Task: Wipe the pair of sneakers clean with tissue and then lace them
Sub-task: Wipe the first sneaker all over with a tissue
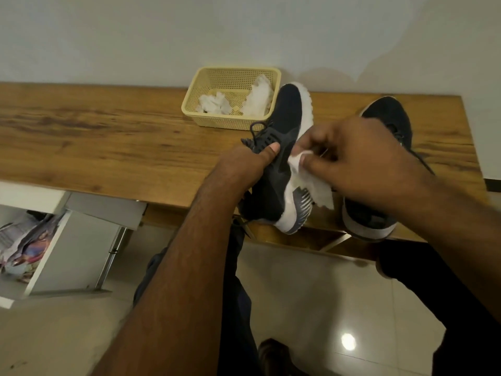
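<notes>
Here, over the near edge of the wooden worktop [108, 137], the left hand [244, 161] grips a dark sneaker [282, 158] at its laced throat, thumb laid along the upper, sole side turned to the right. The right hand [360, 158] pinches a white tissue [303, 180] against the sneaker's white midsole; the wrist hides most of the second sneaker [387, 118], which stands on the worktop just to the right, heel hanging over the edge. Behind the held sneaker, touching or nearly touching its toe, sits a pale yellow mesh basket [217, 118] with crumpled tissues [214, 103] inside, close to the wall. Lower left: an open white drawer [48, 256] with coloured papers. Below: tiled floor, dark trouser legs.
</notes>
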